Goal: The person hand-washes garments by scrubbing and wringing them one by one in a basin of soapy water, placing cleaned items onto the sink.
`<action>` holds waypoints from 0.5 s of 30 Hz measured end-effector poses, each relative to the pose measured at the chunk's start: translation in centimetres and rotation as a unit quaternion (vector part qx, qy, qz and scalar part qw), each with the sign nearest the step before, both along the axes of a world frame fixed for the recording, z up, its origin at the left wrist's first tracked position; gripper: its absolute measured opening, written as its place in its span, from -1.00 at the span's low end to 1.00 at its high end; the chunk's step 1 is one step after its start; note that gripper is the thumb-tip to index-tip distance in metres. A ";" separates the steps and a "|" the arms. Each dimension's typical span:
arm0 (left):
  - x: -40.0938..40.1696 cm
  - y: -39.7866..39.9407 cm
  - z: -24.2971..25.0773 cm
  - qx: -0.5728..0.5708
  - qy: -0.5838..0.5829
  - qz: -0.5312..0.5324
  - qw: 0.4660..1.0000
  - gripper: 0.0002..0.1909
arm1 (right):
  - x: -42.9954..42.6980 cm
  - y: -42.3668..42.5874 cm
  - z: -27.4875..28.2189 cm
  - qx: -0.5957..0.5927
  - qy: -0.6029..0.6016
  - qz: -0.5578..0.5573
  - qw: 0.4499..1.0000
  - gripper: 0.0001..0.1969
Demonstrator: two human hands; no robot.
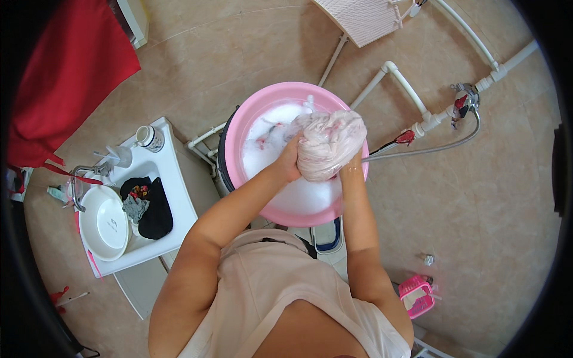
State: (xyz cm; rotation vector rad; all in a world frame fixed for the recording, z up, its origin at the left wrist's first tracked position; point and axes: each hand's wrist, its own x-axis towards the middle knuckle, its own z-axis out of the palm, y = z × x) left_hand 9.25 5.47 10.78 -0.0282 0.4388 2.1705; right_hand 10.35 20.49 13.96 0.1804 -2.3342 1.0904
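A wet, bunched-up pale pink cloth (331, 143) is lifted above a round pink plastic basin (237, 129). My left hand (289, 157) grips the bundle from its left side. On the other side my right hand (352, 164) holds it from below, its fingers mostly hidden behind the fabric. White suds (309, 197) fill the basin. Some cloth with reddish and dark patches (268, 134) shows among the foam at the left. One end of the bundle hangs down towards the suds.
At the left a white sink (181, 201) holds a white bowl (105, 223) and dark cloths (156, 215) under a metal faucet (80, 188). White pipes (407, 94) and a flexible hose (429, 150) run along the right wall. A red cloth (76, 76) hangs upper left; a pink basket (416, 295) sits lower right.
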 end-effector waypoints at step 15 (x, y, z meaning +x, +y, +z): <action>-5.3 3.5 -2.5 0.057 0.234 0.074 0.968 -0.66 | -1.0 2.7 -0.7 -0.282 -0.011 0.115 0.952 -0.92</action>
